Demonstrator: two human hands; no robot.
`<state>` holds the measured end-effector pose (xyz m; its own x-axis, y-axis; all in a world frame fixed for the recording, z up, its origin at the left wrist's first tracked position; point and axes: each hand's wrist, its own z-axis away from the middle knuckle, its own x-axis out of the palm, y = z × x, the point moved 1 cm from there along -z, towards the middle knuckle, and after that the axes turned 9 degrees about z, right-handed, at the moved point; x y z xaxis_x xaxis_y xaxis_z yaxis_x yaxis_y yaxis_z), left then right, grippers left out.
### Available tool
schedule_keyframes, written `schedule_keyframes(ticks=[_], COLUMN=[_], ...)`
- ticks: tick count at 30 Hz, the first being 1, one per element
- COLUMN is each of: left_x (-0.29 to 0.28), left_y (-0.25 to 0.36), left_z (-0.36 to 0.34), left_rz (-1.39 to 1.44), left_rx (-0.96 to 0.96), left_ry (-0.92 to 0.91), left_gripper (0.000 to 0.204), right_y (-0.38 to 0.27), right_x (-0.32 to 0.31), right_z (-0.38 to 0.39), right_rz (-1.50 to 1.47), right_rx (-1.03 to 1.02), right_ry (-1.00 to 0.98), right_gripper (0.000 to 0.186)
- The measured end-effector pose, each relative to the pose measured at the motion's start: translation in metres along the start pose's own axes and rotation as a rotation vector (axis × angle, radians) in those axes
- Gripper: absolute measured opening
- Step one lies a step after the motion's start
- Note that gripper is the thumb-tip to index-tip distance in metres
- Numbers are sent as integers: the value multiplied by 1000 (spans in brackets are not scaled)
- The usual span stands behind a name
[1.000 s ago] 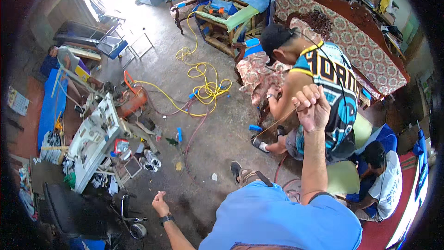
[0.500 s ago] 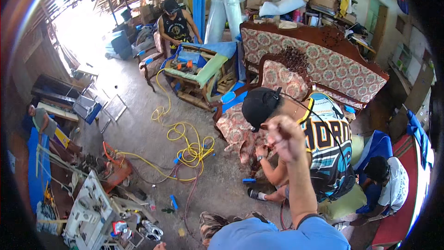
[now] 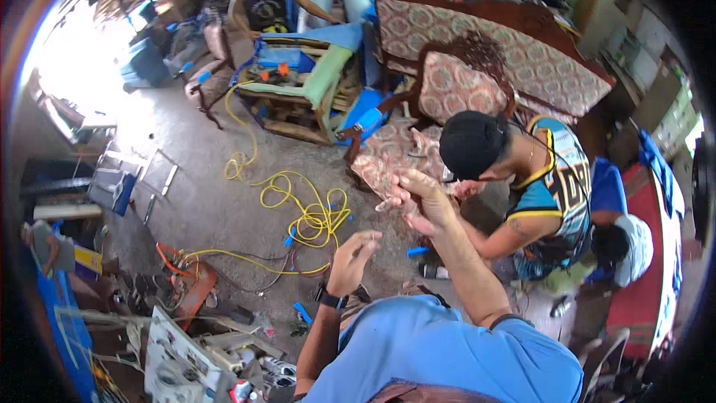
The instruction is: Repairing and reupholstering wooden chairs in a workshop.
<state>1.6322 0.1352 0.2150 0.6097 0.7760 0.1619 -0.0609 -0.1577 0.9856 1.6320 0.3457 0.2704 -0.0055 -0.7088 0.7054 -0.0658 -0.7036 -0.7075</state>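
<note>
My left hand (image 3: 350, 261), with a dark band at its wrist, is raised low in the middle with fingertips pinched; anything between them is too small to name. Higher and to its right, my right hand (image 3: 418, 201) has its thumb and forefinger drawn together, other fingers loosely bent; what they hold is unclear. Behind that hand in the view, a floral armchair seat (image 3: 373, 164) has loose cloth on it. A co-worker in a black cap (image 3: 473, 142) bends at that chair, a hand at its front.
A floral sofa (image 3: 552, 75) and stripped wooden frame (image 3: 321, 78) stand behind, with another person (image 3: 261, 0) at the frame. Yellow hose (image 3: 298, 209) coils on the floor. A cluttered machine table (image 3: 171, 351) is lower left; a person in white (image 3: 630, 250) crouches right.
My right hand has lowered and moved left from its raised position. My left hand has risen toward it from the lower left. The view has shifted.
</note>
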Motion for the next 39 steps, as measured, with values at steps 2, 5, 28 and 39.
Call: schedule_keyframes(ticks=[2,5,28,39], left_x=[-24,-37,-72,-70], left_y=[-8,6,37,-10], left_z=[-23,-43,-57,-84], left_rz=[-21,-20,-467,-339], left_rx=[48,82,468,317], left_ry=[-20,-67,130,-156], left_gripper=[16,16,5,15], right_y=[1,6,94,74], right_x=[17,21,-3,-13], right_z=[-12,-17,-70,-82], right_rz=[39,83,-27,-115], right_rx=[-24,-74,86,86], right_ry=[67,143,463,278], right_gripper=[32,35,8,9])
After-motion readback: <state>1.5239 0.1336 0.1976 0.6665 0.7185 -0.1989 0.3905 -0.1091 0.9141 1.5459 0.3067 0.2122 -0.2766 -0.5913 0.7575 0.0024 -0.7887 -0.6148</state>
